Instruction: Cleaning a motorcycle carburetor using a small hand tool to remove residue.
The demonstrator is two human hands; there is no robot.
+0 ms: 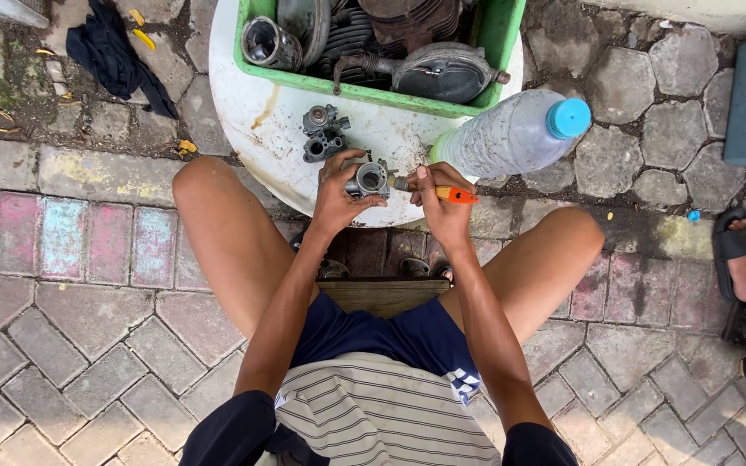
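Hands [338, 197] [442, 203] on carburetor [369, 179], screwdriver [451, 193].

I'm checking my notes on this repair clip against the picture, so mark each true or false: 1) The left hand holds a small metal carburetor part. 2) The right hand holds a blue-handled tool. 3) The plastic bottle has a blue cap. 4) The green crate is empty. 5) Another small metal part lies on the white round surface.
1) True: the left hand grips the metal carburetor part.
2) False: the right hand holds an orange-handled screwdriver.
3) True: the plastic bottle has a blue cap.
4) False: the green crate is full of dark metal engine parts.
5) True: a second metal part lies on the white round surface, beyond the hands.
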